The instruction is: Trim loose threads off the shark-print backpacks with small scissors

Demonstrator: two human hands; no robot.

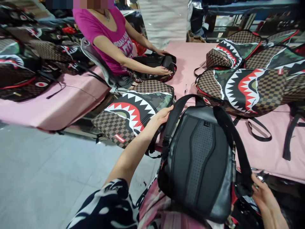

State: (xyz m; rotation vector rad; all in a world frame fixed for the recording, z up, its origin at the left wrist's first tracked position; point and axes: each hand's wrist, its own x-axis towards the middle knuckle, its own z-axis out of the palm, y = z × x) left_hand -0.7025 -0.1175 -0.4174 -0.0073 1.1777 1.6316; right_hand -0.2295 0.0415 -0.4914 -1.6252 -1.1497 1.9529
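A black backpack (pixel 200 162) rests upright on my lap against the table edge, its padded back panel facing me. My left hand (pixel 164 115) grips the upper part of its left shoulder strap (pixel 175 117), with the fingers partly hidden behind it. Low on the other side, my right hand (pixel 263 190) is closed on the right shoulder strap (pixel 241 152). A shiny metal object (pixel 260 175) shows at the right fingers; its kind is unclear. Just beyond my left forearm lies a checkered backpack (pixel 133 111) with a shark-mouth print.
Several similar shark-print backpacks (pixel 252 86) are piled on the pink table (pixel 274 143) to the right. Opposite, a person in a magenta shirt (pixel 107 35) handles another black bag (pixel 152 66). More bags (pixel 19 63) cover a second pink table at left. A pen (pixel 186 89) lies mid-table.
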